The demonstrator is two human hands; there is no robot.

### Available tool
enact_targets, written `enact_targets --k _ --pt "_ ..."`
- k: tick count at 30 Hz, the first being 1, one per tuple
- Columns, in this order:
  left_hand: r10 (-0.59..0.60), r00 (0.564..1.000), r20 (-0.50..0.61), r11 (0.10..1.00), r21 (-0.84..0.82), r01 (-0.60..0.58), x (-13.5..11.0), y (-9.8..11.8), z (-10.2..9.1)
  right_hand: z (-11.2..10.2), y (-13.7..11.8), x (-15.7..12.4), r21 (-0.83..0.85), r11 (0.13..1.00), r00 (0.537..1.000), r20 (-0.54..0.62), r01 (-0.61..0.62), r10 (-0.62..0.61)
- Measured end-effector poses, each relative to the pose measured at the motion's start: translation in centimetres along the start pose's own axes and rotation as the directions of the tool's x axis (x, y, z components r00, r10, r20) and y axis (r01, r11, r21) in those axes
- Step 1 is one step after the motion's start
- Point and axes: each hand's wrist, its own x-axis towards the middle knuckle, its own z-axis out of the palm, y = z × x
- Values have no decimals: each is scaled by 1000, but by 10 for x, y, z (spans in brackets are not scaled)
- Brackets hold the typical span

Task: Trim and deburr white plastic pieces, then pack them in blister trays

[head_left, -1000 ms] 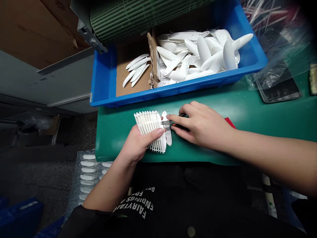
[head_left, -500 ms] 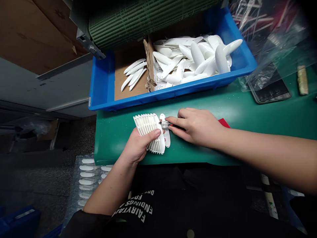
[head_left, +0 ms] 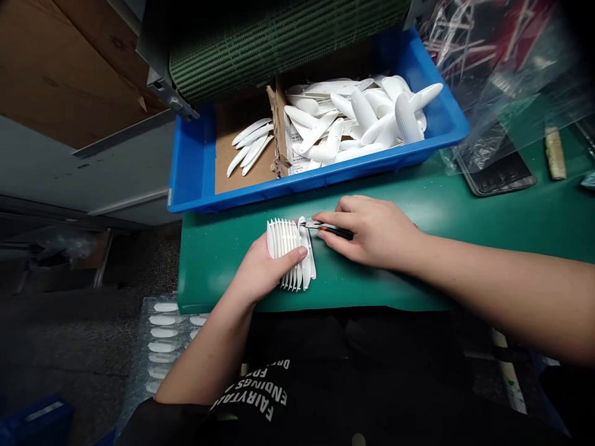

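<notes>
My left hand [head_left: 267,266] is closed round a row of thin white plastic parts [head_left: 284,241], its thumb pressing on their near faces. They stand side by side like fins. At the right end of the row, one more long white piece [head_left: 310,263] with rounded ends sits slightly apart. In my right hand [head_left: 367,229] is a pair of cutting pliers [head_left: 335,231] with black and orange handles. The jaws touch or nearly touch the upper part of that end piece; whether they are closed on it I cannot make out.
A blue bin [head_left: 302,189] behind my hands holds many loose white parts [head_left: 362,118] and a cardboard divider [head_left: 277,133]. Above it hangs a green ribbed belt [head_left: 279,43]. A phone [head_left: 499,170] lies on the green table [head_left: 418,291]. A tray of white pieces [head_left: 160,334] is low at left.
The row of white parts has turned in my left hand, and the end piece now lies closer against it. The plier tips have shifted slightly up at that piece's top.
</notes>
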Motion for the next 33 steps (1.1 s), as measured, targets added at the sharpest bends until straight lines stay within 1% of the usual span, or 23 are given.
enact_targets --k 2,7,8,10,14,18,24,29,33 --pt "9 1000 -1 1000 -10 -9 0 0 -1 0 0 0 0 1000 1000 6 0 1" --pt "-12 989 -150 1000 -25 8 -1 -3 -5 0 1 0 10 1000 1000 9 -11 11" --pt "-13 986 -164 999 -40 6 -2 -4 -6 0 0 0 11 1000 1000 6 -8 8" --pt "-18 988 -154 997 -78 6 -4 -5 -8 -1 -2 -1 10 1000 1000 -4 9 -9" --pt "-11 995 -97 988 -151 -4 -9 -5 -6 -1 -7 -2 0 997 997 -14 73 -73" --pt "39 997 -61 979 -198 -51 -12 -1 0 0 -11 -2 -30 993 993 -12 118 -118" --pt "75 994 -77 979 -183 -88 -13 6 5 1 -11 -2 -58 986 987 -15 158 -160" --pt "69 990 -120 982 -168 -89 -13 6 7 1 -13 -2 -89 986 990 17 142 -142" --pt "64 989 -132 983 -161 -85 -13 7 8 1 -14 -3 -103 986 991 27 133 -131"
